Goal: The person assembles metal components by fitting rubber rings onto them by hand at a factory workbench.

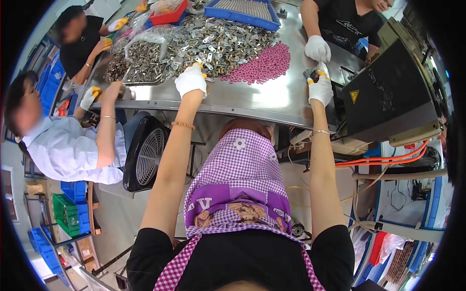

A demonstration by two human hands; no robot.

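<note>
My left hand (191, 81), in a white glove with yellow fingertips, is closed at the near edge of a heap of small metal parts (208, 41). What its fingers hold, if anything, is too small to make out. To its right lies a spread of small pink rings (259, 65) on the steel table. My right hand (321, 90), gloved the same way, is at the table's right end, fingers bent around something small that I cannot name. Just beyond it reaches the white-gloved hand (318, 48) of a co-worker.
A black machine housing (388, 92) with a yellow warning sign stands close on the right. At the back are a blue tray (242, 13) and a red bin (168, 13). Two people sit on the left, near a black chair (145, 153). Orange hoses (383, 160) run below the machine.
</note>
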